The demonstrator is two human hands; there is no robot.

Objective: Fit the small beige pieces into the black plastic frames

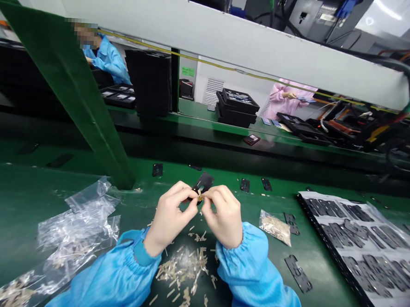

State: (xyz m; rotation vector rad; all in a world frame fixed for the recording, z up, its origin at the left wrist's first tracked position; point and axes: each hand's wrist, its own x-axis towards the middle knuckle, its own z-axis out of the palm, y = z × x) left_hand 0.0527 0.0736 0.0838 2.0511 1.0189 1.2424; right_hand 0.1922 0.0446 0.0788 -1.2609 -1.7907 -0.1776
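Note:
Above the green bench, my left hand (171, 214) is closed at the fingertips on a thin black plastic plate (205, 181) with cut-outs. From the other side, my right hand (225, 215) pinches a small tan strip (200, 196) against the near end of that plate. Its fingertips almost meet those of my left hand, so the exact contact is hidden. Below both hands lies a loose heap of small tan strips (184, 265). A clear bag of tan pieces (276, 227) rests right of my right hand, beside single black plates (298, 273).
At right stands a black tray (324, 249) with rows of black plates on white lining. Clear plastic bags (79, 224) lie at left. A green post (89, 114) rises ahead. Beyond it runs a dark channel; co-workers in blue (108, 59) and pink (281, 100) sit across.

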